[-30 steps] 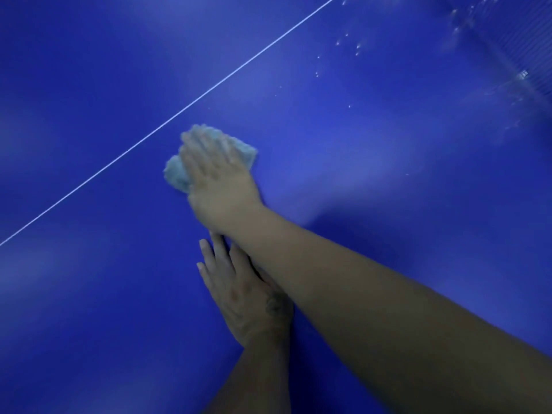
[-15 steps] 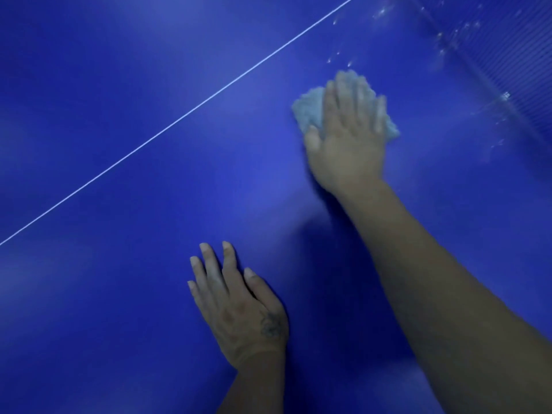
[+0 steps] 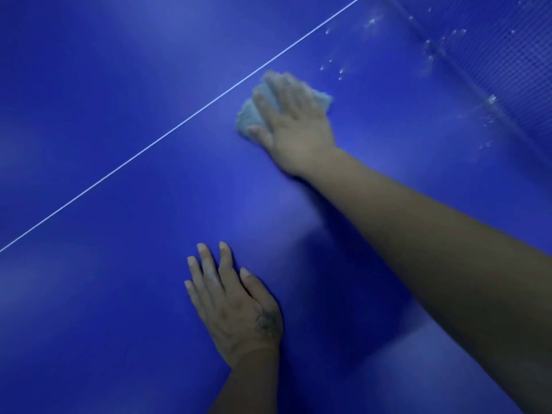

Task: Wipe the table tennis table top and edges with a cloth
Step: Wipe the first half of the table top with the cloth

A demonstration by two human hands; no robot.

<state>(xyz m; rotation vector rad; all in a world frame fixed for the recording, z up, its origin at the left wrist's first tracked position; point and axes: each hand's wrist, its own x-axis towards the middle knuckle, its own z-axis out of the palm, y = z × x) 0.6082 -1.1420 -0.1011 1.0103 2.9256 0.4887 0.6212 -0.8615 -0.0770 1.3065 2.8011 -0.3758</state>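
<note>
Bare forearms (image 3: 418,234); dark tattoo (image 3: 266,323) on left hand (image 3: 233,306).

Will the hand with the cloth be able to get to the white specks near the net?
Probably yes. The right hand presses the cloth just beside the specks, with only bare table between them and nothing in the way.

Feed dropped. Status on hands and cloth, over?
Right hand pressing crumpled pale cloth on blue table top. Left hand flat on table. White specks near blue mesh net.
</note>
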